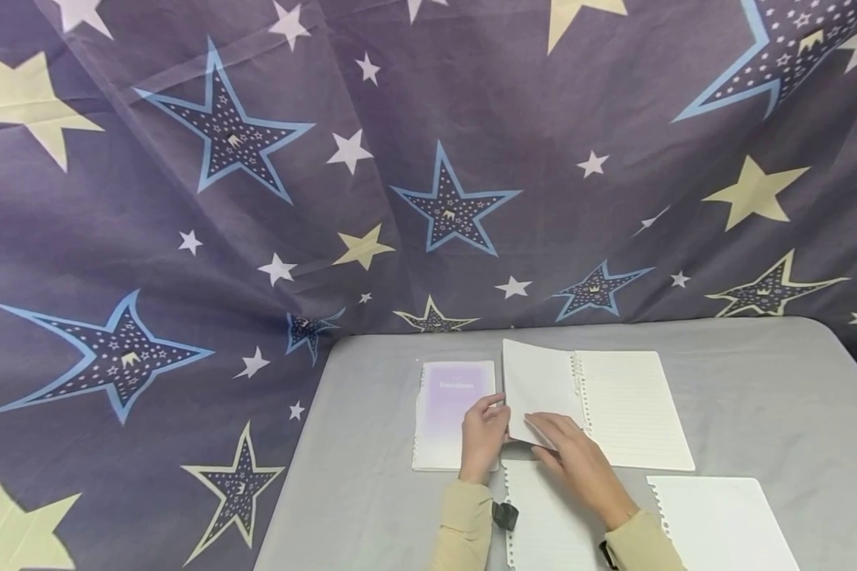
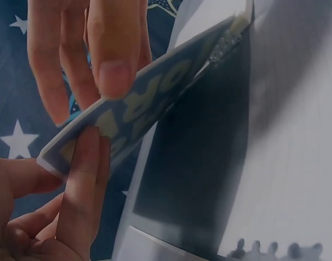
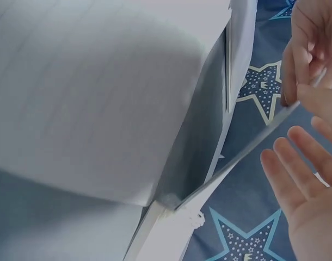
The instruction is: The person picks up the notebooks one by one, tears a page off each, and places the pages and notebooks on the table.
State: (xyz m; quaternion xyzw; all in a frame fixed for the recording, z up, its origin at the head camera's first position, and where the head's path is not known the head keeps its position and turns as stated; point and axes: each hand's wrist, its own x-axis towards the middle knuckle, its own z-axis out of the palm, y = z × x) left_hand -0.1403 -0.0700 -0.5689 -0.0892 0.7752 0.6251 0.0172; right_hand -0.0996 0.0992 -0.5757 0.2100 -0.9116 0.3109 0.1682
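Note:
A ring-bound notebook lies open, its right-hand page lined. Its raised white left side tilts up from the rings; large pale letters mark the outer face of this cover in the left wrist view. My left hand pinches the cover's outer edge. At the lower edge, my right hand touches the cover, its fingers straight and spread in the right wrist view. Beneath the hands lies a lined sheet with a perforated edge, partly hidden by my right arm.
A purple-and-white notebook lies left of my left hand. At the lower right is another white perforated sheet. The grey tabletop meets a star-patterned cloth hanging behind and to the left.

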